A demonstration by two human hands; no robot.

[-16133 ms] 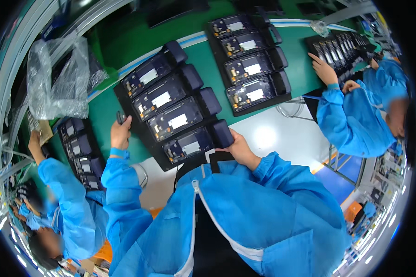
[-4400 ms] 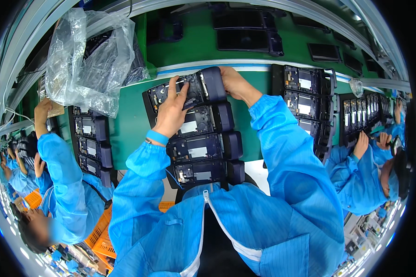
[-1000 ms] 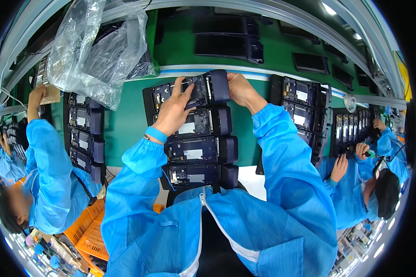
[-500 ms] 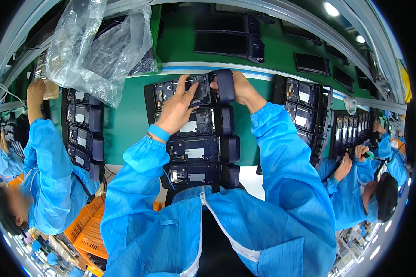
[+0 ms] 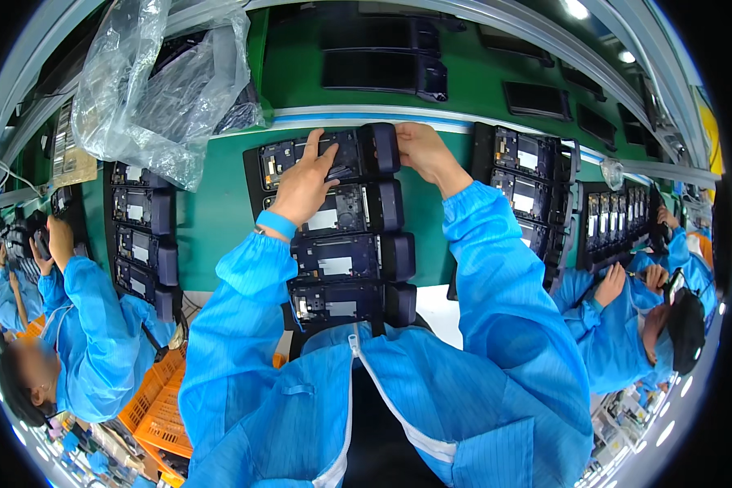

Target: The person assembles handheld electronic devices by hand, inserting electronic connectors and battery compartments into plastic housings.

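A column of open dark handheld-device housings lies in front of me, with circuit boards and pale rectangular patches inside. My left hand (image 5: 302, 185) lies across the farthest housing (image 5: 342, 157), fingers stretched out and spread over its inside. At that housing's right end is a thick dark end block (image 5: 385, 147). My right hand (image 5: 428, 156) has its fingers bent against the block's right side, some of them hidden by it. Nearer me are a second housing (image 5: 351, 205), a third (image 5: 346, 254) and a fourth (image 5: 339, 301), each with a similar block.
More open housings stand in columns left (image 5: 134, 240) and right (image 5: 522, 183). A clear plastic bag (image 5: 159, 106) hangs at the far left. Beyond a pale rail (image 5: 366, 116) lie dark devices (image 5: 374, 71). Co-workers sit on both sides; an orange crate (image 5: 159, 398) is at lower left.
My right fingers have gone from the gap beside the end block to its outer right side. The block now sits closer to its housing. The left co-worker's raised hand has come down.
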